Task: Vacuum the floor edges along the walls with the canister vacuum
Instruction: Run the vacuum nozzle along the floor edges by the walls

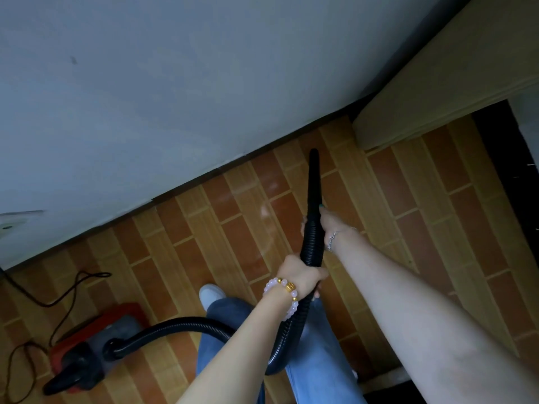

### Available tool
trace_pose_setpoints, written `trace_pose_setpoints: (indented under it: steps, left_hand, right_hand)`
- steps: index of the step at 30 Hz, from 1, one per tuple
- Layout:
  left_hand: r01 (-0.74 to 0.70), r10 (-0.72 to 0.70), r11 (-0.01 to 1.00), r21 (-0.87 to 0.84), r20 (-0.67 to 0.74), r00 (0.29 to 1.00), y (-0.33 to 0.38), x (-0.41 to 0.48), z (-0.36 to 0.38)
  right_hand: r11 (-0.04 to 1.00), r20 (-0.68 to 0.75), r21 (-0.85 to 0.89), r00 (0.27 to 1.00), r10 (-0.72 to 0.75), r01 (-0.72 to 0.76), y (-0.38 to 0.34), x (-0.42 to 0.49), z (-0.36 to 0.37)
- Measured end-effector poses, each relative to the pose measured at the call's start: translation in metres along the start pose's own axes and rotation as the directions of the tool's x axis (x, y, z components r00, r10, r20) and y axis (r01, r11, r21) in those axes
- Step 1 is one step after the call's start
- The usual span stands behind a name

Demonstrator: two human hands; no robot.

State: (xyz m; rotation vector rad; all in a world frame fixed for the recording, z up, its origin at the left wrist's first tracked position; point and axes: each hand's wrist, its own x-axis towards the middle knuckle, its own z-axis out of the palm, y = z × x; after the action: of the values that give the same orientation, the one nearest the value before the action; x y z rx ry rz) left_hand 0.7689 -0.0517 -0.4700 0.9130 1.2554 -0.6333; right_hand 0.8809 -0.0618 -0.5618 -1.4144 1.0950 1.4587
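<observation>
Ribbed black plastic hose [313, 243], glossy wood-patterned floor [233, 228], matt painted wall [145, 97].

The vacuum [96, 345] is a red and grey canister with a black handle, sitting on the floor [233, 228] well behind and to the left of the left hand [300, 275]. Its black ribbed hose [186, 325] leaves the canister, loops low under the left forearm, then rises through the left hand's grip and on into the right hand [323, 225] just ahead. Beyond the right hand a smooth, tapered black nozzle [314, 176] points at the floor near the wall [145, 97] edge.
</observation>
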Motion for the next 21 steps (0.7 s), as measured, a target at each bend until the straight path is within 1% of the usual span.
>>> trace_pose_setpoints:
  steps: [5, 8, 11, 13, 15, 18, 21]
  left_hand:
    - [0.018, -0.017, 0.998, 0.053, -0.015, 1.000, -0.002, 0.000, 0.005]
    - [0.013, -0.010, 0.995, 0.102, -0.038, 0.999, 0.000, 0.000, 0.007]
    - [0.006, 0.008, 0.981, 0.196, -0.070, 0.997, 0.004, 0.001, 0.012]
    - [-0.005, 0.039, 0.956, 0.292, -0.110, 0.993, 0.007, 0.003, 0.017]
    - [-0.009, 0.071, 0.925, 0.379, -0.151, 0.986, 0.011, 0.004, 0.024]
    - [-0.025, 0.113, 0.891, 0.454, -0.167, 0.979, 0.014, 0.003, 0.036]
    - [-0.048, 0.160, 0.857, 0.514, -0.176, 0.971, 0.013, -0.001, 0.046]
  right_hand:
    - [0.999, 0.003, -0.018, 1.000, -0.026, 0.026, 0.001, 0.000, -0.007]
    - [1.000, 0.002, 0.005, 1.000, -0.010, 0.010, -0.001, -0.001, -0.009]
    - [0.999, -0.021, 0.039, 1.000, 0.001, 0.000, -0.006, -0.003, -0.015]
    - [1.000, -0.058, 0.017, 0.998, -0.022, 0.023, -0.010, -0.002, -0.022]
    - [0.999, -0.095, -0.015, 0.994, -0.045, 0.043, -0.017, -0.004, -0.030]
    - [0.988, -0.134, -0.130, 0.986, -0.095, 0.077, -0.026, -0.011, -0.037]
    - [0.952, -0.116, -0.283, 0.981, -0.154, 0.116, -0.033, -0.015, -0.042]
